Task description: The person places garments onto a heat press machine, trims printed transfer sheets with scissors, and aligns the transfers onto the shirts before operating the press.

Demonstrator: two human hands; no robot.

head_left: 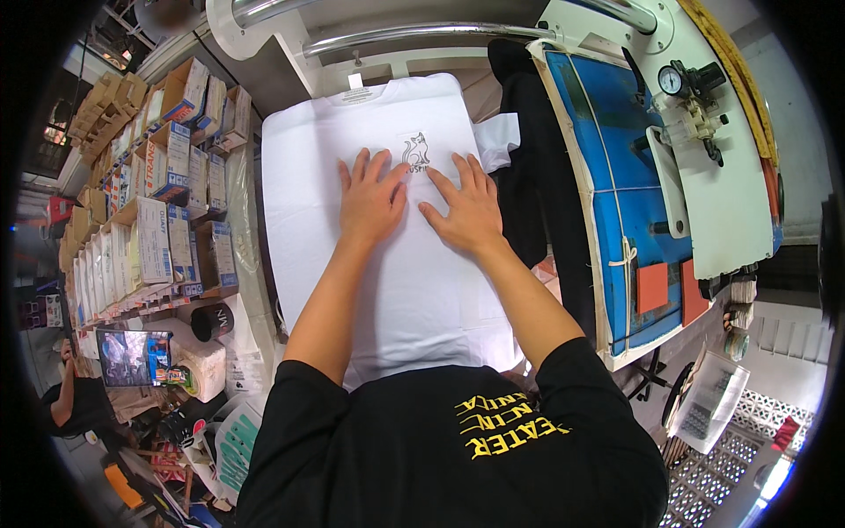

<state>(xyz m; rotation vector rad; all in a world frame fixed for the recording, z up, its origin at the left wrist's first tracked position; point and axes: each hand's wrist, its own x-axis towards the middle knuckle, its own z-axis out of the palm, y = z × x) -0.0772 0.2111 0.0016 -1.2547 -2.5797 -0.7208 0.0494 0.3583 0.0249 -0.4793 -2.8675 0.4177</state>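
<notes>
A white T-shirt [308, 202] lies spread over a flat platen, its collar at the far end. Near its upper chest sits a small transfer [415, 151] with a cat line drawing and dark lettering, partly hidden by fingers. My left hand [371, 198] rests palm down on the shirt, fingers spread, its index finger beside the lettering. Just right of the print, my right hand [466, 204] also lies flat, with fingers and thumb apart. Both hands press on or touch the fabric, and neither grips anything.
Metal bars [422, 37] of a press cross the far side. A blue framed panel [607, 176] with orange squares stands right, below a pressure gauge [671, 80]. Cardboard boxes [167, 158] crowd the left, near a black mug [209, 322] and a screen [132, 358]. Someone's arm [63, 396] shows lower left.
</notes>
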